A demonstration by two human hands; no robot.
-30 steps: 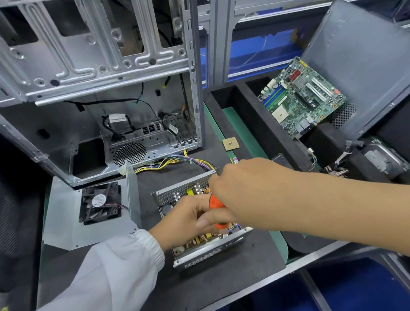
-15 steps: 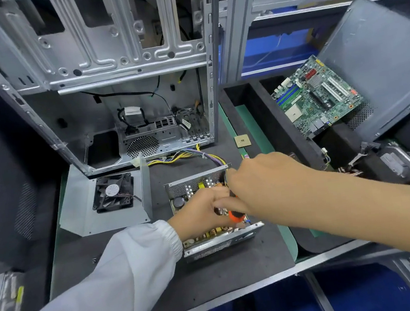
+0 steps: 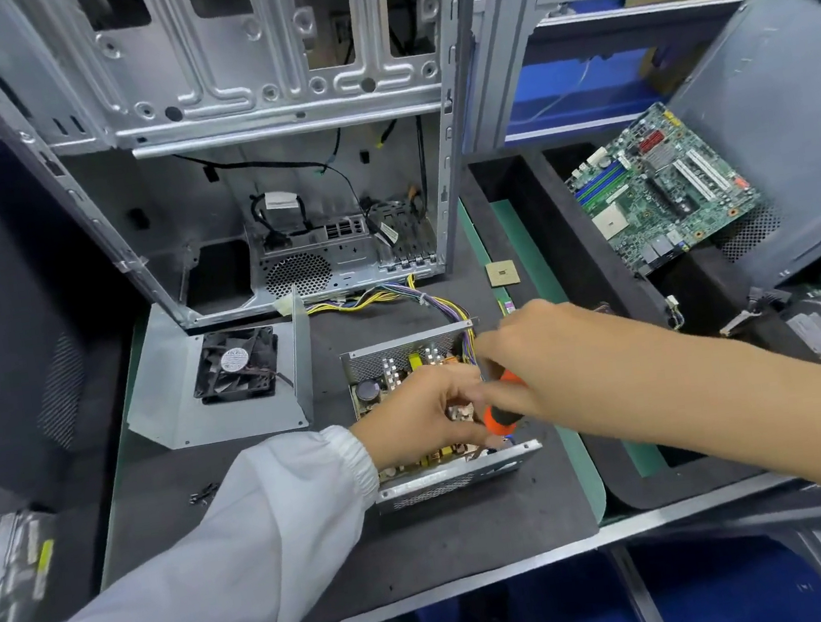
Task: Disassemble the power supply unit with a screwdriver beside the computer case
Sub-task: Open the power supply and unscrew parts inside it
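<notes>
Power supply [image 3: 441, 410]: lay open on mat in front of computer case [image 3: 277, 172], cover off, likely for access. Left hand [image 3: 412, 424]: fingers curled on its parts, steadying. Right hand [image 3: 521, 349]: gripped screwdriver [image 3: 501, 416], tip hidden inside.

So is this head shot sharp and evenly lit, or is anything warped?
Head view: even, soft light, no harsh glare; wide-angle bending bows the computer case frame; the right hand over the power supply unit looks slightly soft; the screwdriver tip is hidden.

Bare perforated sheet-metal power supply unit [image 3: 419, 485], glossy orange plastic screwdriver [image 3: 501, 411], matt black foam mat [image 3: 427, 551].
</notes>
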